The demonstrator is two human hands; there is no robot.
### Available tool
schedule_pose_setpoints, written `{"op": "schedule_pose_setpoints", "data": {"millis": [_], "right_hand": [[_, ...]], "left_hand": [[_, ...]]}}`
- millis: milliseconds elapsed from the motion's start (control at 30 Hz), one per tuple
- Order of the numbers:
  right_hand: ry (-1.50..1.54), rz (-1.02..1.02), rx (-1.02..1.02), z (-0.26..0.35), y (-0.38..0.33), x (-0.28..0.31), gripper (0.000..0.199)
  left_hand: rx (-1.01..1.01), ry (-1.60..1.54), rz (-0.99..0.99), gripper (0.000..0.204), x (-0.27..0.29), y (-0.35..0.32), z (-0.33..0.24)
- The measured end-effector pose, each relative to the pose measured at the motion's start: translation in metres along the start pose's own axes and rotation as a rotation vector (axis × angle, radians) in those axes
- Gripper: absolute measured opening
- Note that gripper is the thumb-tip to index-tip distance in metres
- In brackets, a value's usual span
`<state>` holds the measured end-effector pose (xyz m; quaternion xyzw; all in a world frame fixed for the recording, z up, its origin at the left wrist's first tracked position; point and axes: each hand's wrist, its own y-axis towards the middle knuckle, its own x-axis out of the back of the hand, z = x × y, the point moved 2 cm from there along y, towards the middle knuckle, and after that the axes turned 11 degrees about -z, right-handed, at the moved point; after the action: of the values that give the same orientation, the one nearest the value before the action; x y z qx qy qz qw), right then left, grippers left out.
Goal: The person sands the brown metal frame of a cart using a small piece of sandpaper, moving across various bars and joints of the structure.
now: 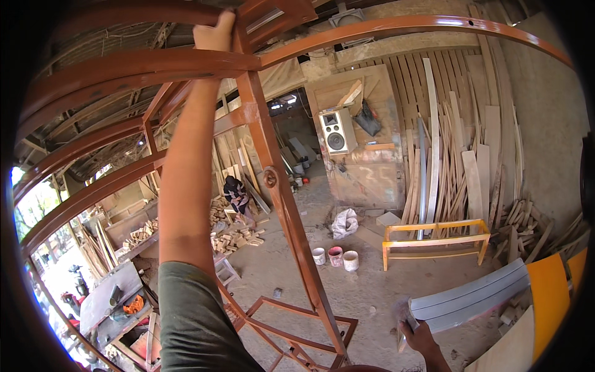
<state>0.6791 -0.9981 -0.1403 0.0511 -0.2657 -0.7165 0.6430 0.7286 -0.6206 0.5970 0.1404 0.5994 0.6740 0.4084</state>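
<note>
My left arm reaches up along a tall reddish-brown wooden frame (pixel 266 133). At the top, my left hand (pixel 214 36) is closed on an upper beam beside the post, its fingers partly hidden. Low on the right, my right hand (pixel 421 338) is closed around a small pale object (pixel 406 312) whose kind I cannot make out. Behind that hand is a grey panel (pixel 471 297) with lengthwise grooves. The frame's beams run left and right from the post, and its lower rails (pixel 291 335) stand near the floor.
Three small paint pots (pixel 335 256) and a white sack (pixel 345 223) are on the floor. A yellow bench frame (pixel 437 229) stands before leaning planks (pixel 449 167). A speaker (pixel 336 132) is at a wooden door. A person (pixel 235 193) sits near wood blocks (pixel 238 240). A cluttered table (pixel 121 304) is at left.
</note>
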Motion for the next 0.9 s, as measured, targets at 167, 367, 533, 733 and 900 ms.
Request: {"op": "schedule_pose_setpoints", "data": {"millis": [167,367,533,733,900], "right_hand": [[-0.045,0.138,-0.065,-0.027,-0.018,0.013,0.039],[-0.099,0.106,0.039,-0.043,-0.027,0.01,0.041],[-0.143,0.286,-0.062,-0.029,-0.01,0.004,0.044],[-0.222,0.337,-0.025,-0.007,-0.005,0.001,0.043],[-0.192,0.305,0.094,-0.029,-0.009,-0.004,0.042]], "left_hand": [[-0.336,0.579,0.132,0.041,0.008,-0.018,-0.009],[-0.726,0.67,0.419,0.053,0.04,-0.042,-0.007],[-0.738,0.46,0.498,0.058,0.071,-0.045,-0.009],[-0.642,0.433,0.55,0.053,0.078,-0.043,-0.013],[-0.011,0.567,0.587,0.069,0.123,-0.033,0.039]]}}
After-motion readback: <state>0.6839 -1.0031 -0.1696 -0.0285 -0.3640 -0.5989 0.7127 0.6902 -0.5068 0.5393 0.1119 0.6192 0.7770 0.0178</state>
